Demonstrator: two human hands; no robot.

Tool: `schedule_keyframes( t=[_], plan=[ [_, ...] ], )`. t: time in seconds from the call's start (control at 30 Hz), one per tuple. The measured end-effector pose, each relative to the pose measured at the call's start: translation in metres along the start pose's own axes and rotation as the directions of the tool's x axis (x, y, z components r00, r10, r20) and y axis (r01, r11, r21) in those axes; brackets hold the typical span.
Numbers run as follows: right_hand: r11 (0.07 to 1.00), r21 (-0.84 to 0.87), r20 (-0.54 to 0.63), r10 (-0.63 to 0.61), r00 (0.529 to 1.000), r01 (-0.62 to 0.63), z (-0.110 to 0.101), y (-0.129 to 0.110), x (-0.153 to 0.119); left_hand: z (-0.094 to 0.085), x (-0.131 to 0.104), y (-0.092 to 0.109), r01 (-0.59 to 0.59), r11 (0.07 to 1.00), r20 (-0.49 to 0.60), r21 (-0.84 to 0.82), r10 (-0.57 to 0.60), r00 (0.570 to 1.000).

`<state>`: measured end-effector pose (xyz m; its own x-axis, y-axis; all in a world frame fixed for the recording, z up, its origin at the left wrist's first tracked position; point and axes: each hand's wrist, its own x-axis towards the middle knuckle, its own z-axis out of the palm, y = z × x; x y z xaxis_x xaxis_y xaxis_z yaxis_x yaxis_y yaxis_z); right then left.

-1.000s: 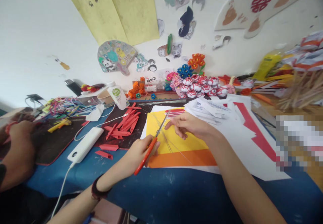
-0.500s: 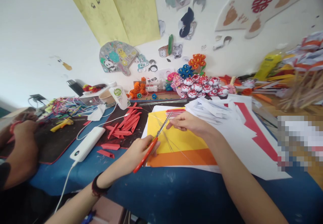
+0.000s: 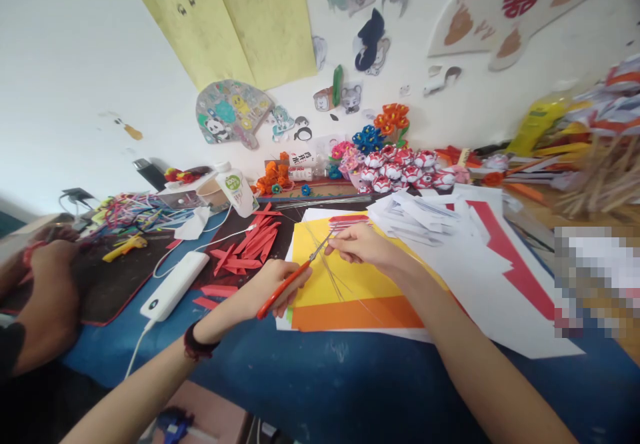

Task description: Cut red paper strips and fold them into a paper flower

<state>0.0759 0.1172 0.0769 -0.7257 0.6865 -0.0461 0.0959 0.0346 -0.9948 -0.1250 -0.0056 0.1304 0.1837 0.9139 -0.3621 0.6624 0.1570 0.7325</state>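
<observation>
My left hand [image 3: 273,287] is closed round the orange-red handles of a pair of scissors [image 3: 283,289]. Their metal blades point up and right, with the tips close to the fingers of my right hand [image 3: 361,247]. That hand is pinched; what lies between its fingertips is too small to make out. Several thin wires [image 3: 327,272] lie crossed on the yellow paper [image 3: 370,281] beneath both hands. An orange strip of paper [image 3: 357,313] runs along the near edge. Red-and-white paper strips [image 3: 345,220] lie just beyond my right fingers.
Folded red paper pieces [image 3: 250,247] lie left of the yellow sheet, near a white power bank [image 3: 175,284] with cables. White paper cuttings [image 3: 417,217] and red scraps are on the right. Paper flowers [image 3: 400,171] line the back. Another person's arm [image 3: 53,291] is at far left.
My left hand and the scissors have shifted slightly left and up, the tips staying by my right fingers. My right hand has moved slightly left, still pinched.
</observation>
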Motion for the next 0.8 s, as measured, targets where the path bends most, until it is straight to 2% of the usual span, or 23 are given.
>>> schedule_keyframes(
  t=[0.1, 0.23, 0.37, 0.67, 0.8],
  plan=[
    [0.997, 0.071, -0.035, 0.032, 0.999, -0.029, 0.002, 0.004, 0.008, -0.006, 0.005, 0.000, -0.030, 0.999, 0.051, -0.043, 0.032, 0.998],
    [0.992, 0.122, -0.069, 0.026, 0.997, -0.018, 0.005, 0.006, 0.015, -0.006, 0.007, 0.002, -0.015, 0.998, 0.034, -0.061, 0.017, 0.999],
    [0.989, 0.144, -0.104, 0.044, 0.994, -0.029, 0.010, 0.003, 0.016, -0.006, 0.005, -0.001, -0.067, 0.997, 0.029, -0.049, 0.068, 0.997],
    [0.983, 0.183, -0.111, 0.036, 0.993, -0.015, 0.014, 0.003, 0.017, -0.005, 0.000, 0.012, -0.010, 1.000, -0.004, -0.018, 0.010, 1.000],
    [0.983, 0.182, -0.125, 0.038, 0.991, -0.014, 0.014, 0.003, 0.016, -0.004, 0.001, 0.009, -0.012, 1.000, -0.014, -0.019, 0.012, 1.000]
  ],
)
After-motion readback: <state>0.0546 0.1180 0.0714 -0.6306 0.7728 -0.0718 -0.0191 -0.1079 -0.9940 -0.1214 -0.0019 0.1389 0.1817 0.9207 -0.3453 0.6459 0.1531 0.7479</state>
